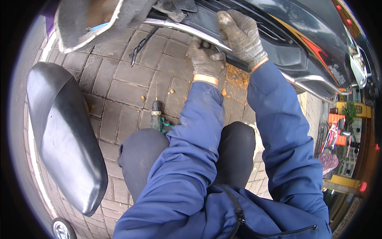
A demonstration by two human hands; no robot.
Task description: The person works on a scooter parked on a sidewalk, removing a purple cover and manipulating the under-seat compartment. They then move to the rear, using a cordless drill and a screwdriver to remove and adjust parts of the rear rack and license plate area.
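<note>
Dark, glossy motor scooter with an orange-and-red stripe (286,42) stretches along the upper edge of the view, from 12 o'clock round to 2 o'clock, with a curved, silvery metal rail (191,30) running along its lower side. The left hand, in a soiled grey knitted glove (207,59), is just below the rail at 12 o'clock, its fingers curled upward at the underside; whether its grip closes on anything is hidden. The right hand, in a matching grey glove (242,39), is at 1 o'clock against the scooter's side, fingers bent; I cannot tell whether that grip holds something.

Toward 10 o'clock, near the middle, a green-and-black power drill with a long, thin bit (156,115) lies on the grey-brown brick paving (129,93), its bit pointing to 12 o'clock and its rear partly covered by the left sleeve. Rusty-brown crumbs of dirt (237,75) are scattered below the right hand. A long, padded black seat with a shiny cover (65,137) lies at 9 o'clock, well apart from the hands. A grey, rough-rimmed hollow piece (71,34) is at 10 o'clock, and a thin black metal bar (144,44) slants down at 11 o'clock.
</note>
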